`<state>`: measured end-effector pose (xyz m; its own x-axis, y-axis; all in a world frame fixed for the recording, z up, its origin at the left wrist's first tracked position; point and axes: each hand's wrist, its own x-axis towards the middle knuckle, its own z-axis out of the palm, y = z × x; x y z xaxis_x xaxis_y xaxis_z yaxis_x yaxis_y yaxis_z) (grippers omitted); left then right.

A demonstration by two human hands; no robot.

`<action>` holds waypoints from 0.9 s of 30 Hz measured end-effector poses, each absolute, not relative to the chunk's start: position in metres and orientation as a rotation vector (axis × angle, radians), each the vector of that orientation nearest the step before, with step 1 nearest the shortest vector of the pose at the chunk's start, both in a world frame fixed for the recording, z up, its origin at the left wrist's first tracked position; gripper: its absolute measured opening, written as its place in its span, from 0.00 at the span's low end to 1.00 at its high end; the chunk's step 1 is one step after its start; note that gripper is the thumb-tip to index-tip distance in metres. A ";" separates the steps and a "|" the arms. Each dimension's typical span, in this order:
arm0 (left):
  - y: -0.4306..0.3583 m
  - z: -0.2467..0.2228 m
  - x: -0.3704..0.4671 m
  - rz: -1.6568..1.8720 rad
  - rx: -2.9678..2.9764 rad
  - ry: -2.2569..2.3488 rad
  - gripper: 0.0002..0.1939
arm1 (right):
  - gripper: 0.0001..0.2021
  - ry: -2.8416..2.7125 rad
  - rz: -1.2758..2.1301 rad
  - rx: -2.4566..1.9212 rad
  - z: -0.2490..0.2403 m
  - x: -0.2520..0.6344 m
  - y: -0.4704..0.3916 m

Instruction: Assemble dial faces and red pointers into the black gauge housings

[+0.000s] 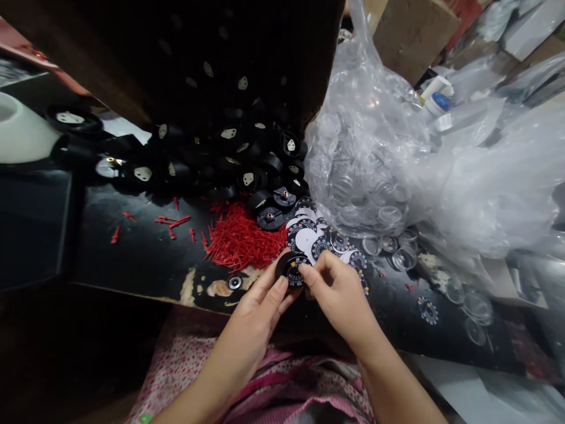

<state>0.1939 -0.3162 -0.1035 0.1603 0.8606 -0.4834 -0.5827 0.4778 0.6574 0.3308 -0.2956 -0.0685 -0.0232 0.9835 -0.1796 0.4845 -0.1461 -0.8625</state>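
Observation:
My left hand (pixel 267 299) is wrapped round a round black gauge housing (pixel 283 263), held just above the front edge of the table. Inside the housing sits a black dial face (pixel 295 272) with white numbers and orange marks. My right hand (pixel 333 285) has its thumb and forefinger closed in a pinch over the right part of this dial. Whatever lies between those fingertips, if anything, is hidden. Just beyond both hands spreads a heap of loose dial faces (pixel 321 247), some white side up. Left of them lies a pile of small red gauge pointers (pixel 245 238).
Many black housings (pixel 248 178) spill from a dark box (pixel 273 35) at the back. A plastic bag (pixel 353 159) of clear round covers stands right, with loose covers (pixel 402 259) by it. A small metal-ringed part (pixel 235 282) lies near the worn table edge (pixel 189 288).

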 end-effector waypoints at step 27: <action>-0.317 -0.107 0.153 1.114 0.426 1.125 0.15 | 0.07 -2.201 0.688 -1.691 -0.072 0.320 -0.276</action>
<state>0.1527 -0.3165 -0.1070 0.0035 0.8684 -0.4958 -0.4879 0.4343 0.7572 0.3200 -0.2755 -0.0720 -0.2750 0.9593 -0.0643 0.8253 0.2012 -0.5277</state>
